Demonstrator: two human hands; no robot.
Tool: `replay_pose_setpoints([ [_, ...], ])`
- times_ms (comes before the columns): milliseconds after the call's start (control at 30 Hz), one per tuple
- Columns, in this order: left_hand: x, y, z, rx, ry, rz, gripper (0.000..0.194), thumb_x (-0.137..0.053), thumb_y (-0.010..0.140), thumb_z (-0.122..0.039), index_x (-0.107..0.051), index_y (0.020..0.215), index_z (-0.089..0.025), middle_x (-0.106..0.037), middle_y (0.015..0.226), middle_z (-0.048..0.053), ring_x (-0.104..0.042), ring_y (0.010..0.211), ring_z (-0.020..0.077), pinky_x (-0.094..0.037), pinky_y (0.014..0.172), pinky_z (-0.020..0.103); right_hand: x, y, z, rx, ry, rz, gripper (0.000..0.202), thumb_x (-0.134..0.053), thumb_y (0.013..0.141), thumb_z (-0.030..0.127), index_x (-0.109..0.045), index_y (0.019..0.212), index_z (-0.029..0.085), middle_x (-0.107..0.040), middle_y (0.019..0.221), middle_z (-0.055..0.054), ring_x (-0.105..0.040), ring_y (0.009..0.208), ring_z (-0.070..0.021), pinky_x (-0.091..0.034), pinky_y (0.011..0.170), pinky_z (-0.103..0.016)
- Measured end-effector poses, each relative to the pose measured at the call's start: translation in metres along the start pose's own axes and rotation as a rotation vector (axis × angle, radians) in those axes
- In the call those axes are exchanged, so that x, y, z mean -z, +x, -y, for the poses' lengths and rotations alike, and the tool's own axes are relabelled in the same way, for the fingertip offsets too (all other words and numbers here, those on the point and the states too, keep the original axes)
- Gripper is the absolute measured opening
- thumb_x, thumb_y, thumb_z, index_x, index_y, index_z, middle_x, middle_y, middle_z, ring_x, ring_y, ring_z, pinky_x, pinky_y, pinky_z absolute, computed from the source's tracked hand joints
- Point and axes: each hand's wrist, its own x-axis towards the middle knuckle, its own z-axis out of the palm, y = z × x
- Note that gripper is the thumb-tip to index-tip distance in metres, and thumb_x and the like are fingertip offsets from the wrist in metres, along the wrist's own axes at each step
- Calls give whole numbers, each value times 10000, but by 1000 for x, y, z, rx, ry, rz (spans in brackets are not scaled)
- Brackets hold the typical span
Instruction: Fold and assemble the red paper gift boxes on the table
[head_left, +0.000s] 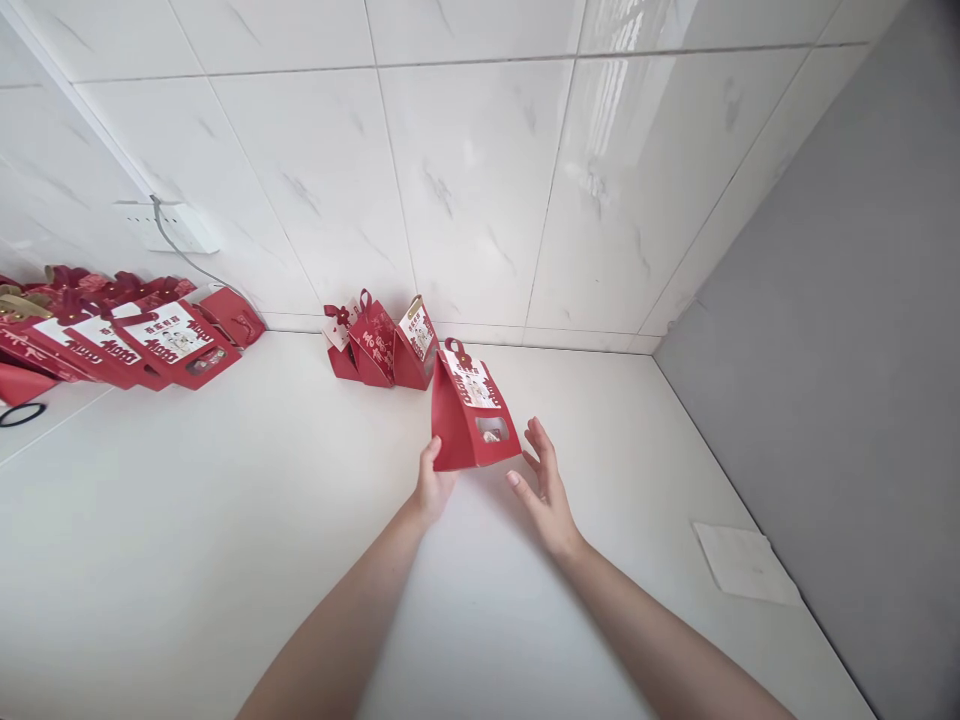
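My left hand (435, 482) grips the lower left corner of a red gift box (454, 425), its thumb on the side panel and its other fingers hidden underneath. The box is tilted above the white table. It has a ribbon loop on top, a white printed label and a small clear window with something pale inside. Just right of the box, my right hand (546, 490) is open, thumb and fingers apart, with nothing in it. Behind the held box, three similar red boxes (375, 345) stand in a row near the wall.
Several more red gift boxes (176, 345) stand packed together at the left. A black ring-shaped handle (22, 414) shows at the left edge. A grey cable (184, 252) runs from a wall socket (169, 227). White paper (746, 562) lies at the right by the grey panel (847, 300).
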Motion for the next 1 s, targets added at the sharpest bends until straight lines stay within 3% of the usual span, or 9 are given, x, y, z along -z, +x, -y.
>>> replay_pose_setpoints([
  [100,-9,-2,-12,152,-179,95,736,-265,873,-715,-520,1364,-230,-555,1402,107,-510,1285,378,-449,1007,573,5,7,1,-134,133,119,669,-523,930,557,-289,1515,333,-265,1614,-31,-312,1456,-272,-348,1154,-486],
  [233,-9,-4,-12,298,-260,102,611,-374,882,-624,-596,1274,-212,-613,1327,115,-594,1178,365,-515,911,530,7,8,4,-63,221,312,535,-434,962,572,-448,1419,294,-440,1518,-48,-414,1393,-281,-426,1091,-463],
  [367,1,-1,-3,254,-164,-42,374,-540,862,-416,-683,1098,-164,-707,1132,116,-666,1013,320,-559,782,438,7,5,-1,-47,260,314,545,-459,947,581,-420,1420,313,-424,1519,-50,-462,1343,-290,-492,1004,-443],
  [467,4,1,0,180,-134,-72,293,-580,854,-351,-705,1037,-158,-716,1096,96,-659,1028,296,-557,777,383,8,6,-2,-76,269,311,515,-496,952,518,-410,1424,333,-457,1481,-52,-498,1289,-287,-512,956,-431],
  [567,5,1,1,105,-140,-84,294,-605,849,-333,-714,1064,-165,-722,1087,74,-649,1054,267,-547,819,340,8,6,3,-53,278,318,510,-529,951,457,-402,1433,350,-459,1469,-41,-471,1313,-279,-466,1028,-440],
  [733,8,-2,-2,109,-179,-76,343,-653,821,-403,-735,1024,-138,-736,1056,102,-673,1010,292,-564,809,360,4,0,9,25,268,325,607,-669,880,364,-413,1430,338,-434,1492,-41,-403,1380,-271,-377,1131,-437],
  [800,7,-1,-3,115,-148,-70,389,-644,830,-443,-724,1056,-136,-729,1089,113,-675,1013,300,-573,792,366,2,1,8,-66,372,284,633,-706,851,365,-418,1414,342,-475,1463,-43,-498,1305,-261,-457,1065,-420],
  [900,3,3,-4,228,-54,-82,435,-600,872,-477,-681,1158,-159,-706,1163,112,-685,993,270,-583,712,326,3,11,4,-354,615,153,489,-619,892,491,-505,1319,282,-629,1277,-69,-692,962,-208,-576,879,-369],
  [1000,1,6,-2,304,-25,-88,433,-582,899,-455,-646,1216,-168,-686,1213,116,-684,998,232,-584,762,310,5,20,-1,-549,735,112,446,-533,925,546,-573,1235,227,-686,1136,-80,-705,767,-164,-600,784,-321],
])
